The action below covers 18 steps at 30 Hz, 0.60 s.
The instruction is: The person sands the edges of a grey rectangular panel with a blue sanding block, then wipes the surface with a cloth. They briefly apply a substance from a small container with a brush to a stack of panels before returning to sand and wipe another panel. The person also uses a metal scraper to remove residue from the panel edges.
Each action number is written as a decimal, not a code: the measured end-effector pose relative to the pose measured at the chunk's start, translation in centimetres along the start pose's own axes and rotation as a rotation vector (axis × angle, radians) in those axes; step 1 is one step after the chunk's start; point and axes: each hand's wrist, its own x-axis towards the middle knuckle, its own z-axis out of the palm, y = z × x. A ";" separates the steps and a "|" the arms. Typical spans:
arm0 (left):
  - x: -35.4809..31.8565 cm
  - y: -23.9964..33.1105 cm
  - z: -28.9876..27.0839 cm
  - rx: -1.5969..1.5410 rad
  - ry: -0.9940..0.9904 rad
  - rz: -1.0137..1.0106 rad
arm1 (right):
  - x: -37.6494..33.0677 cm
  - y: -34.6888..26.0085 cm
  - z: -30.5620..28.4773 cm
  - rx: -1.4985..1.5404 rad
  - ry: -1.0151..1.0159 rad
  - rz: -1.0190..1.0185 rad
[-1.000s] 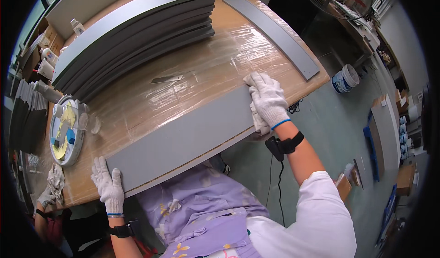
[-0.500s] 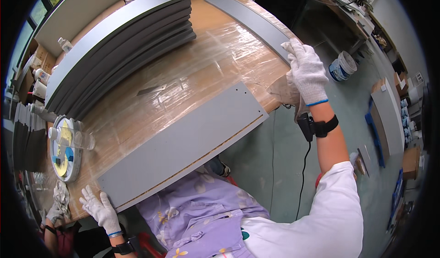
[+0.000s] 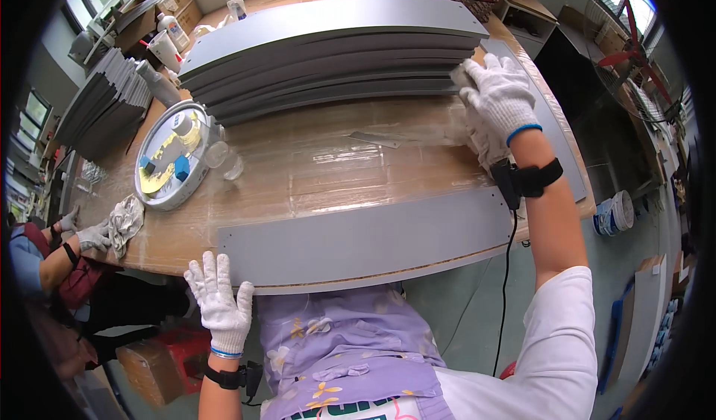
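Observation:
A long grey panel point(image 3: 358, 241) with a brown unfinished strip along its near edge lies at the front of the table. My left hand point(image 3: 222, 301), in a white knitted glove, has its fingers spread at the panel's left end. Beyond the panel, at the right, my gloved right hand point(image 3: 503, 95) grips a crumpled pale rag point(image 3: 486, 138) that hangs below it. This hand is near the right end of a tall stack of grey panels point(image 3: 335, 19). Another grey panel point(image 3: 570, 151) lies along the table's right edge, partly behind my right arm.
A white bucket lid point(image 3: 177, 196) carries yellow stuff and blue blocks, with a clear bottle point(image 3: 224, 160) beside it. A thin flat blade-like piece point(image 3: 374, 139) lies mid-table. At the left, a co-worker's gloved hand point(image 3: 93, 237) is by a cloth point(image 3: 125, 226). A bucket point(image 3: 614, 213) stands on the floor.
The view has turned, so the front panel now lies nearly level. My right hand, with the rag, has moved from the right-hand panel toward the stack's right end. My left hand stays by the front panel.

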 end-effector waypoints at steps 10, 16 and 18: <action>-2.7 -2.2 0.8 -0.366 0.246 -0.217 | -0.9 -15.1 5.5 0.243 -0.327 -0.264; -5.9 -2.7 2.7 -1.205 0.145 -0.757 | -0.1 -16.2 5.9 0.274 -0.397 -0.263; -6.3 -2.6 3.4 -1.538 0.095 -0.900 | 0.0 -16.9 4.5 0.256 -0.482 -0.218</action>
